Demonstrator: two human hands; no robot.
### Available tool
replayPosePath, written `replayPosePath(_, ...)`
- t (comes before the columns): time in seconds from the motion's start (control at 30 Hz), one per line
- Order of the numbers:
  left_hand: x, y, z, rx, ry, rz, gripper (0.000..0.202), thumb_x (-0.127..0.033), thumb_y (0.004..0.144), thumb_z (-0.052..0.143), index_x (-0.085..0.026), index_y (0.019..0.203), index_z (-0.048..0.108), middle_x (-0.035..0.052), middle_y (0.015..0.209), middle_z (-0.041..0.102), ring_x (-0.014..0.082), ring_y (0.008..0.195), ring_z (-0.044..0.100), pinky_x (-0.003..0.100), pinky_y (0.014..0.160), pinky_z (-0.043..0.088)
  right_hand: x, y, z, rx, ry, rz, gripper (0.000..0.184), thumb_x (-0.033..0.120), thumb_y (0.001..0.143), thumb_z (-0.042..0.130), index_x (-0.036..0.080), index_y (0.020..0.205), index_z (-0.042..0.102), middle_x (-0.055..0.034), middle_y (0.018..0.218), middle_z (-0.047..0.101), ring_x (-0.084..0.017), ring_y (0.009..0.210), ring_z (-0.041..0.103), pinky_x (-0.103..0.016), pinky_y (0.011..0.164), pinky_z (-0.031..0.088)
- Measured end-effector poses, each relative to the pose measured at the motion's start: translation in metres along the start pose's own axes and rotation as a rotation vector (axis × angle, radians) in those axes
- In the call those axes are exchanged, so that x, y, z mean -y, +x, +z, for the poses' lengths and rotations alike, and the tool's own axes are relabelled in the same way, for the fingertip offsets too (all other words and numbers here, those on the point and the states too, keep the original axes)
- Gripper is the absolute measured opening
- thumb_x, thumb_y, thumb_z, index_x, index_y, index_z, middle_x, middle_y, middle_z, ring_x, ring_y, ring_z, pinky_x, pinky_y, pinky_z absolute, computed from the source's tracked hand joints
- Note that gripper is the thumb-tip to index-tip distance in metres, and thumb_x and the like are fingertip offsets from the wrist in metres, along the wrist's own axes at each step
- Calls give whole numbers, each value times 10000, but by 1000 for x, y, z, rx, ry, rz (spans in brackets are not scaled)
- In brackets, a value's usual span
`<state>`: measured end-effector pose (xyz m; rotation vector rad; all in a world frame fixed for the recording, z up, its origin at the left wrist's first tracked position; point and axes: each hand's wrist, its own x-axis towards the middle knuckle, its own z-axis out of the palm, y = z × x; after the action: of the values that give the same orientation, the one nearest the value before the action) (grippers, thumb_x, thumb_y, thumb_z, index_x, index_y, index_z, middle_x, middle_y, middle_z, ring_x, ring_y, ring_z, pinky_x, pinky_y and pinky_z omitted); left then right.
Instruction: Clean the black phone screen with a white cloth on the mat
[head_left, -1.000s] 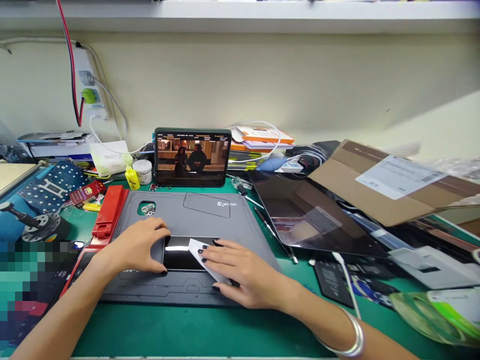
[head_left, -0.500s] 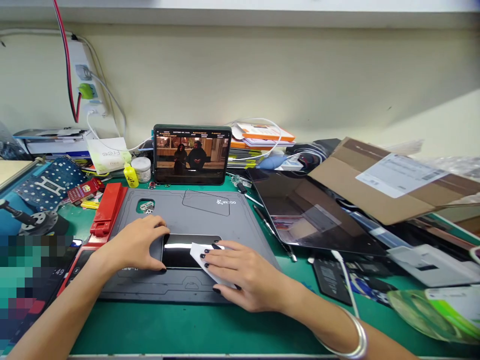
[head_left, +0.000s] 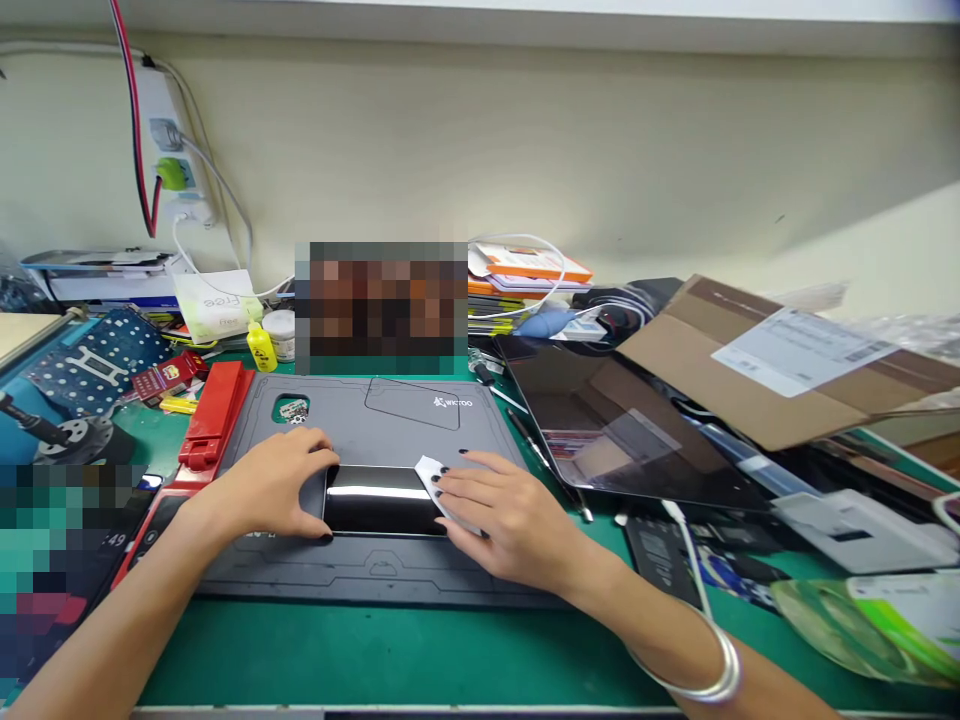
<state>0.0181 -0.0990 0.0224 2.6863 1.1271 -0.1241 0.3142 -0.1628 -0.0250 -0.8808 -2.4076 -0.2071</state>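
Observation:
A smartphone [head_left: 379, 503] lies sideways on a dark grey work mat [head_left: 337, 570], its glossy black face up with a bright reflection across it. My left hand [head_left: 281, 490] grips the phone's left end, thumb on the near edge and fingers on the far edge. In my right hand [head_left: 502, 510] is a folded white wipe [head_left: 429, 470], pressed against the phone's right end. The fingers lie over most of the wipe, and the right end of the phone is hidden under them.
A large dark screen panel [head_left: 615, 430] lies right of the mat, beside an open cardboard box [head_left: 750, 400]. Left of the mat stands a red holder [head_left: 214, 415]. A yellow bottle [head_left: 261, 347] and a white jar [head_left: 281, 335] stand behind. A blurred-out block covers the back middle.
My right hand has slid to the right with the wipe, from over the phone's face to its right end. My left hand keeps its hold on the left end.

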Motion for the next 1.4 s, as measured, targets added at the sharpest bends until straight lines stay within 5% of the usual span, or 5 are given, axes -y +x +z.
replayPosePath(0.33, 2, 1, 2, -19, -6, 18, 578, -423, 662, 825, -193, 1158, 636, 111, 1259, 583, 319, 1112, 580, 441, 946, 486, -7, 0, 4, 64, 57, 0, 191, 228, 923, 567, 169, 1024, 719, -123, 1100, 743, -246, 965, 715, -478, 949, 555)
replayPosePath(0.53, 2, 1, 2, -13, 3, 7, 604, -428, 650, 842, -189, 1165, 635, 114, 1258, 582, 318, 1112, 580, 436, 950, 487, 0, 1, 2, 27, 127, -38, 183, 224, 937, 551, 181, 921, 729, -80, 949, 767, -208, 853, 724, -405, 884, 591)
replayPosePath(1.03, 2, 2, 3, 6, 3, -6, 604, -409, 645, 852, -186, 1167, 643, 110, 1251, 584, 321, 1113, 578, 438, 948, 489, 1, 1, 4, 59, 181, -68, 194, 241, 934, 558, 159, 1016, 713, -102, 1075, 753, -229, 979, 714, -431, 948, 556)
replayPosePath(1.2, 2, 2, 3, -11, -4, -1, 597, -414, 643, 848, -190, 1160, 650, 106, 1228, 591, 325, 1091, 588, 438, 924, 497, -4, -1, 4, -5, 154, -36, 150, 178, 918, 567, 192, 889, 714, -52, 884, 772, -184, 796, 727, -437, 951, 545)
replayPosePath(1.4, 0, 1, 2, -4, 2, -2, 599, -399, 642, 855, -184, 1162, 650, 114, 1221, 596, 323, 1090, 589, 434, 928, 493, 6, 1, 5, 141, 222, -98, 260, 246, 943, 512, 157, 1121, 679, -109, 1170, 727, -227, 1099, 677, -453, 1037, 488)
